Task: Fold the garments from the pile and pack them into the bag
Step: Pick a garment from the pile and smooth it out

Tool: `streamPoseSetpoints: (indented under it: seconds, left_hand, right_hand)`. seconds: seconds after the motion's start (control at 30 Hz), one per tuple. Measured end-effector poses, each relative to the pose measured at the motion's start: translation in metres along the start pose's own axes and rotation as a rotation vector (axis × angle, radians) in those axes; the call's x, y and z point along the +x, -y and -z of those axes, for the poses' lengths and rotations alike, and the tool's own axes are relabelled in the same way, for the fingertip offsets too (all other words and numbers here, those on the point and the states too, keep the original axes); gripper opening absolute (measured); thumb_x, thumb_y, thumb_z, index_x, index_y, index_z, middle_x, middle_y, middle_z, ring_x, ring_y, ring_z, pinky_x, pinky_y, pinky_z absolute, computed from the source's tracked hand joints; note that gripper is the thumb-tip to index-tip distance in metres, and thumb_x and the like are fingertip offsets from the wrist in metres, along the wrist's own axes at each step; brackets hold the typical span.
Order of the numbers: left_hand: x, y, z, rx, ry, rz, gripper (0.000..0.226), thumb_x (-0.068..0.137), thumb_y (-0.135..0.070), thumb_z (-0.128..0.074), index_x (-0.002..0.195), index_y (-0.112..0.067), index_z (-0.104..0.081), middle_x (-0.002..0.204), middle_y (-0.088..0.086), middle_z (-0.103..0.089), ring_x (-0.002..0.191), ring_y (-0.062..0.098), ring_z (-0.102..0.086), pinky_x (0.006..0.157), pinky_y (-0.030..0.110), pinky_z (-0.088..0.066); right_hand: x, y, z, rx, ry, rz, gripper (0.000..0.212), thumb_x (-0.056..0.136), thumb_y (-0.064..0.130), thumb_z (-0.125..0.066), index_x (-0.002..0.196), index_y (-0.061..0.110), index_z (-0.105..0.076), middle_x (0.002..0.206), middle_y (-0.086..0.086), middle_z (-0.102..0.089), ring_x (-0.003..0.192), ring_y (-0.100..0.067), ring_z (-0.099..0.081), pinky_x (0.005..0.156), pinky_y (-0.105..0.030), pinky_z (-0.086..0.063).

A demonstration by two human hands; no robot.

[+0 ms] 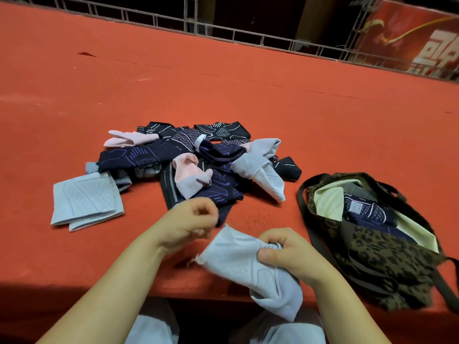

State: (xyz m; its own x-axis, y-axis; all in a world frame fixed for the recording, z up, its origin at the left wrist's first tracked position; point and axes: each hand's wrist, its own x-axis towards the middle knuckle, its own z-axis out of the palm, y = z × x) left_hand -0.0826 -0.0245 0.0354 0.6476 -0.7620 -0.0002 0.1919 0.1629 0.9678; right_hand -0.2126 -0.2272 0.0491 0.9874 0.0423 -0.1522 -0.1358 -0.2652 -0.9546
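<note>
right hand gripping pale-blue garment, unreadable label

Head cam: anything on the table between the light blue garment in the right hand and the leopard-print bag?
Nothing. In the head view, only bare red table separates the light blue garment, held by the right hand, from the leopard-print bag.

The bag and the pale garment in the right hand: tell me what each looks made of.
Bag: looks like soft woven cloth, matte, with a leopard print and a pale lining; it slumps and creases. Pale garment, gripped by the right hand: seems a thin stretchy knit, matte, with ribbed bands and raised patterning.
</note>
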Motion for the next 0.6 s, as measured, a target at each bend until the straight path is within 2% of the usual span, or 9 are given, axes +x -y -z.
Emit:
streamPoseSetpoints:
  seconds: [0.1,0.17,0.23,0.3,0.37,0.43,0.53,0.6]
  left_hand:
    - [0.001,-0.003,0.015,-0.196,-0.144,-0.078,0.030,0.044,-0.028,-0.087,0.059,-0.021,-0.062,0.057,0.001,-0.043,0.053,0.011,-0.044,0.052,0.020,-0.045]
    - [0.000,-0.005,0.014,-0.165,-0.199,-0.103,0.031,0.047,-0.032,-0.086,0.062,-0.021,-0.062,0.059,-0.002,-0.049,0.054,0.007,-0.049,0.054,0.020,-0.045]
    - [-0.002,-0.002,0.000,0.003,-0.213,-0.112,0.017,0.059,-0.024,-0.075,0.067,-0.017,-0.061,0.059,-0.004,-0.054,0.054,0.006,-0.050,0.056,0.020,-0.042]
    - [-0.005,0.004,-0.017,0.241,-0.172,-0.112,0.014,0.067,-0.020,-0.070,0.079,-0.017,-0.064,0.068,-0.009,-0.063,0.063,0.002,-0.056,0.063,0.016,-0.045]
    - [-0.007,0.014,-0.026,0.481,-0.131,-0.117,0.031,0.064,-0.033,-0.068,0.095,-0.029,-0.065,0.094,-0.015,-0.065,0.086,-0.005,-0.059,0.079,0.011,-0.044]
    - [-0.008,0.018,-0.026,0.623,-0.091,-0.148,0.047,0.058,-0.048,-0.063,0.104,-0.039,-0.059,0.111,-0.017,-0.056,0.106,-0.008,-0.052,0.092,0.008,-0.038]
    - [-0.009,0.018,-0.025,0.659,-0.027,-0.134,0.045,0.056,-0.050,-0.065,0.100,-0.043,-0.059,0.109,-0.018,-0.053,0.106,-0.006,-0.050,0.092,0.007,-0.035]
    - [-0.008,0.019,-0.025,0.697,-0.001,-0.152,0.028,0.056,-0.047,-0.068,0.083,-0.044,-0.060,0.095,-0.017,-0.055,0.095,-0.002,-0.054,0.086,0.012,-0.039]
  right_hand:
    - [0.004,-0.007,0.000,0.095,-0.192,-0.030,0.010,0.065,0.029,-0.069,0.064,0.020,-0.066,0.064,0.002,-0.061,0.065,-0.012,-0.056,0.059,-0.024,-0.044]
    - [0.010,-0.011,-0.004,0.223,-0.317,-0.053,0.015,0.072,0.026,-0.068,0.071,0.013,-0.061,0.069,-0.005,-0.061,0.068,-0.019,-0.054,0.060,-0.028,-0.043]
    - [0.017,-0.011,-0.014,0.409,-0.358,-0.086,0.014,0.081,0.018,-0.067,0.083,0.004,-0.061,0.078,-0.011,-0.066,0.071,-0.020,-0.059,0.063,-0.028,-0.048]
    - [0.022,-0.008,-0.025,0.603,-0.338,-0.103,0.025,0.080,0.014,-0.060,0.097,-0.003,-0.064,0.090,-0.019,-0.071,0.077,-0.025,-0.066,0.071,-0.031,-0.054]
    - [0.025,-0.004,-0.032,0.696,-0.326,-0.122,0.040,0.073,0.016,-0.061,0.107,-0.006,-0.063,0.101,-0.023,-0.070,0.089,-0.031,-0.067,0.084,-0.040,-0.053]
    - [0.026,-0.003,-0.035,0.698,-0.330,-0.151,0.048,0.071,0.018,-0.065,0.111,-0.008,-0.061,0.106,-0.024,-0.068,0.098,-0.035,-0.065,0.094,-0.046,-0.048]
    - [0.024,-0.007,-0.035,0.684,-0.324,-0.193,0.051,0.072,0.021,-0.066,0.113,-0.009,-0.059,0.108,-0.025,-0.067,0.099,-0.035,-0.063,0.096,-0.047,-0.046]
    - [0.023,-0.010,-0.036,0.695,-0.333,-0.201,0.057,0.072,0.022,-0.066,0.116,-0.013,-0.056,0.108,-0.028,-0.065,0.098,-0.036,-0.061,0.095,-0.048,-0.046]
